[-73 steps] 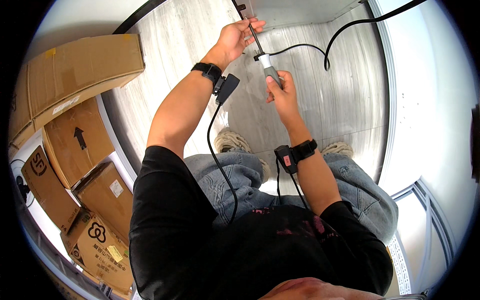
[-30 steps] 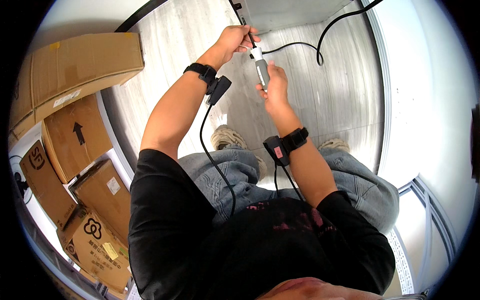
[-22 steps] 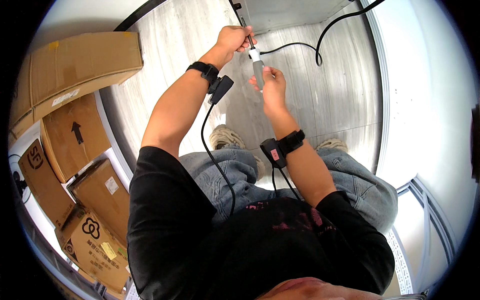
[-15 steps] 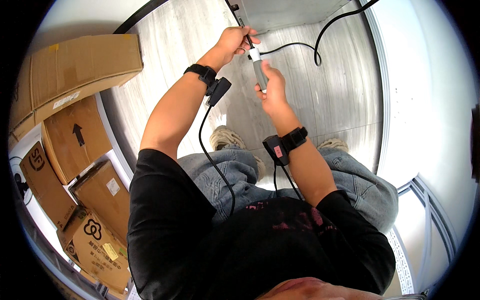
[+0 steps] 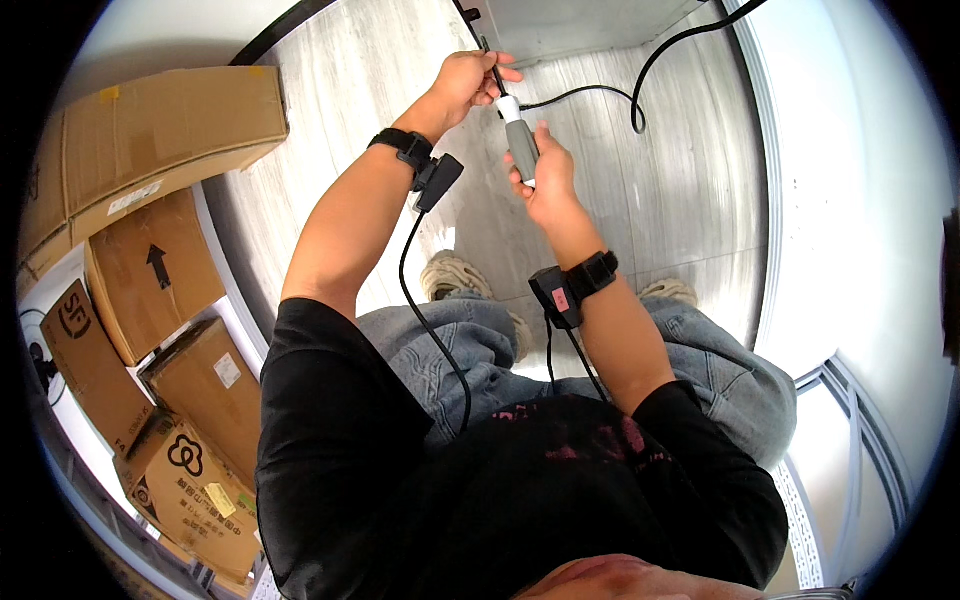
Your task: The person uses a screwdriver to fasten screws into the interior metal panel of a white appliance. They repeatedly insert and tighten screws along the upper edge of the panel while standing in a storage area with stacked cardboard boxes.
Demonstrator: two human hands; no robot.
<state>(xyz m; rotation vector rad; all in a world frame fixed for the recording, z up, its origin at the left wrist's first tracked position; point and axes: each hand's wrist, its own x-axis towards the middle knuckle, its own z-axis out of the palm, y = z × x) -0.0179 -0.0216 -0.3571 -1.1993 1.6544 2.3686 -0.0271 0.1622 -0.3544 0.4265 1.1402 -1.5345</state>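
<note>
A screwdriver (image 5: 519, 148) with a grey and white handle points away from me, its dark shaft running up toward the lower corner of a grey cabinet. My right hand (image 5: 550, 180) is closed round the handle, the thumb lying along its side. Ahead of it, my left hand (image 5: 474, 80) holds the shaft between thumb and fingers, with a couple of fingertips reaching past it. The shaft's tip comes close to a black edge strip (image 5: 466, 18) beside the cabinet; whether it touches anything is too small to tell.
The grey cabinet (image 5: 590, 30) stands at the far side. A black cable (image 5: 640, 80) loops over the wood-look floor (image 5: 680, 190). Cardboard boxes (image 5: 170, 150) are stacked on the left, and a white wall (image 5: 860, 200) rises on the right. Wired black devices (image 5: 437, 183) are strapped to both wrists.
The screwdriver handle has turned slightly in my right hand, and the thumb has shifted along it. My left hand stays at the shaft, almost unmoved.
</note>
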